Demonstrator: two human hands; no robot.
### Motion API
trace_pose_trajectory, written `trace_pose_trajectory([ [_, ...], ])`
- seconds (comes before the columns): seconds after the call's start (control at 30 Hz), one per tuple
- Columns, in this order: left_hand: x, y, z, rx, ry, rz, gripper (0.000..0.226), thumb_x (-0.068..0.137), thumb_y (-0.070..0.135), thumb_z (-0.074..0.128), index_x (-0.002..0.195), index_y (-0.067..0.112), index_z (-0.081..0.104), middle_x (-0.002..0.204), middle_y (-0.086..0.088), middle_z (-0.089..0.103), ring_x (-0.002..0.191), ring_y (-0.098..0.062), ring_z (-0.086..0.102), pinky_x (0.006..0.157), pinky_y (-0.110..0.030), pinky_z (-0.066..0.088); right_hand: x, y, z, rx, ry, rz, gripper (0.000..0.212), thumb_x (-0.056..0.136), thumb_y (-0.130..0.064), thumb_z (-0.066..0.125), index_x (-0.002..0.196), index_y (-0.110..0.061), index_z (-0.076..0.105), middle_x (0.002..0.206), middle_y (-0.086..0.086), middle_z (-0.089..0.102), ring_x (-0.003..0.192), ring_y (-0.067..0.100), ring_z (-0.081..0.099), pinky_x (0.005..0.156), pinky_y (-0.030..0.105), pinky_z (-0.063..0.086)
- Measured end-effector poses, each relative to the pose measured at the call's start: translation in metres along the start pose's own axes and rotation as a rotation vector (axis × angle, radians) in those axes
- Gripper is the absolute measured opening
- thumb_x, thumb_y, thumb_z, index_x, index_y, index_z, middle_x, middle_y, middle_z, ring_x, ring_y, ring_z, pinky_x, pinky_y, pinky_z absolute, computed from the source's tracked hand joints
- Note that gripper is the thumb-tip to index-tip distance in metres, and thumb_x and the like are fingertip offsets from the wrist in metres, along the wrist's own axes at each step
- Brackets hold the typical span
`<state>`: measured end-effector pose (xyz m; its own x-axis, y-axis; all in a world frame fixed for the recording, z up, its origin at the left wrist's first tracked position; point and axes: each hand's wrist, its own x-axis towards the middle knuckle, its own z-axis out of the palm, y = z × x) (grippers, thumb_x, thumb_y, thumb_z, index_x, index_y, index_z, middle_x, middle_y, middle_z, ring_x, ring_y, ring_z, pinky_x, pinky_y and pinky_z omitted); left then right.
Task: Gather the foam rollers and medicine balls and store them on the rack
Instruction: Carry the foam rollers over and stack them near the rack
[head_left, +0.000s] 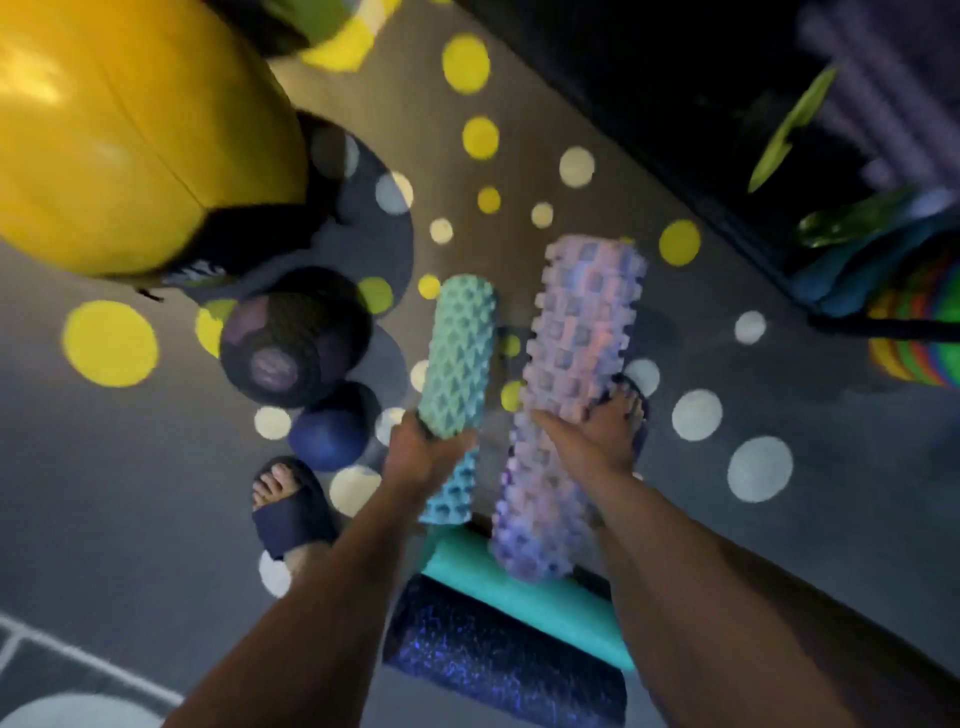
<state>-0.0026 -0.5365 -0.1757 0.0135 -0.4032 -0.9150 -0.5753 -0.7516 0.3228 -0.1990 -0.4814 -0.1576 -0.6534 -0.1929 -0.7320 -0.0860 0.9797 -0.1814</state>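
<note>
**Two forearms, one knobbed roller in each hand**

Nearest the lens, two bare forearms are stretched out and down. The left hand (423, 460) is wrapped round the lower third of a teal knobbed roller (460, 358), and the right hand (579, 447) is clasped on the middle of a lavender knobbed roller (576, 338). Both rollers are carried clear of the dotted floor (779, 545).

Beneath the arms, a dark speckled roller (498, 670) and a smooth teal roller (540, 603) lie side by side on the floor. A dark textured ball (291, 338) and a blue ball (332, 426) rest to the left, touching or nearly so.

The rollers are judged light and slightly yielding. Their knobs give purchase, so a one-handed hold near the middle should serve. The balls are likely dense and are better taken in two hands from beneath.

The right fingers are hidden behind the lavender roller. The rack (872, 326) at the right is dark, blurred and cut off, so its shelves cannot be made out. A large yellow ball (130, 145) is cropped at the upper left.
</note>
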Motion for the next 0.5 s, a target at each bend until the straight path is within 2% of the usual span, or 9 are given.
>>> trace_pose_trajectory([
  [0.03, -0.028, 0.011, -0.024, -0.062, 0.019, 0.012, 0.054, 0.059, 0.047, 0.086, 0.096, 0.017, 0.06, 0.091, -0.007, 0.071, 0.08, -0.022, 0.07, 0.067, -0.033, 0.061, -0.023, -0.024, -0.019, -0.02, -0.013, -0.049, 0.119, 0.059, -0.059, 0.087, 0.152, -0.011, 0.03, 0.154, 0.017, 0.036, 0.141, 0.036, 0.038, 0.11, 0.042, 0.039],
  [0.1, -0.09, 0.042, -0.073, -0.151, 0.036, 0.065, 0.056, 0.057, 0.049, 0.084, 0.097, 0.019, 0.058, 0.094, -0.009, 0.072, 0.083, -0.025, 0.072, 0.071, -0.039, 0.061, -0.079, -0.08, -0.065, -0.013, -0.033, -0.124, 0.114, 0.056, -0.059, 0.088, 0.147, -0.013, 0.036, 0.146, 0.016, 0.041, 0.134, 0.036, 0.045, 0.107, 0.04, 0.042],
  [0.2, -0.188, 0.116, -0.156, -0.25, -0.02, 0.164, 0.042, 0.076, 0.031, 0.086, 0.107, 0.014, 0.065, 0.099, -0.013, 0.076, 0.085, -0.027, 0.075, 0.066, -0.036, 0.061, -0.178, -0.165, -0.145, 0.077, -0.067, -0.264, 0.1, 0.064, -0.031, 0.094, 0.146, -0.012, 0.039, 0.131, 0.007, 0.046, 0.123, 0.021, 0.047, 0.09, 0.022, 0.037],
  [0.27, -0.251, 0.177, -0.207, -0.3, -0.025, 0.262, 0.044, 0.073, 0.031, 0.088, 0.108, 0.014, 0.069, 0.1, -0.013, 0.078, 0.083, -0.027, 0.076, 0.068, -0.043, 0.064, -0.249, -0.218, -0.201, 0.094, -0.04, -0.379, 0.095, 0.064, -0.026, 0.093, 0.142, -0.011, 0.041, 0.119, 0.003, 0.049, 0.118, 0.023, 0.052, 0.085, 0.019, 0.038],
  [0.33, -0.314, 0.23, -0.248, -0.328, -0.053, 0.363, 0.042, 0.076, 0.031, 0.084, 0.109, 0.011, 0.07, 0.093, -0.013, 0.078, 0.076, -0.029, 0.076, 0.063, -0.046, 0.063, -0.316, -0.257, -0.248, 0.109, -0.035, -0.44, 0.088, 0.07, -0.017, 0.091, 0.14, -0.008, 0.041, 0.11, 0.0, 0.051, 0.109, 0.02, 0.058, 0.079, 0.007, 0.041],
  [0.37, -0.348, 0.255, -0.265, -0.359, -0.074, 0.422, 0.033, 0.082, 0.026, 0.08, 0.11, 0.01, 0.069, 0.09, -0.013, 0.078, 0.073, -0.03, 0.075, 0.06, -0.044, 0.062, -0.347, -0.273, -0.269, 0.106, -0.025, -0.459, 0.09, 0.071, -0.019, 0.091, 0.143, -0.007, 0.039, 0.118, 0.004, 0.052, 0.114, 0.024, 0.057, 0.084, 0.007, 0.043],
  [0.43, -0.404, 0.3, -0.29, -0.403, -0.109, 0.531, 0.027, 0.09, 0.019, 0.075, 0.116, 0.013, 0.068, 0.098, -0.012, 0.078, 0.08, -0.03, 0.076, 0.064, -0.042, 0.062, -0.399, -0.307, -0.309, 0.075, 0.054, -0.513, 0.106, 0.065, -0.044, 0.091, 0.149, -0.014, 0.035, 0.138, 0.016, 0.042, 0.127, 0.036, 0.049, 0.103, 0.031, 0.044],
  [0.5, -0.452, 0.334, -0.308, -0.409, -0.132, 0.633, 0.031, 0.091, 0.022, 0.075, 0.12, 0.015, 0.066, 0.107, -0.008, 0.078, 0.089, -0.026, 0.076, 0.07, -0.038, 0.062, -0.44, -0.326, -0.342, 0.045, 0.141, -0.547, 0.113, 0.055, -0.067, 0.083, 0.148, -0.021, 0.037, 0.139, 0.014, 0.038, 0.126, 0.041, 0.05, 0.106, 0.043, 0.043],
])
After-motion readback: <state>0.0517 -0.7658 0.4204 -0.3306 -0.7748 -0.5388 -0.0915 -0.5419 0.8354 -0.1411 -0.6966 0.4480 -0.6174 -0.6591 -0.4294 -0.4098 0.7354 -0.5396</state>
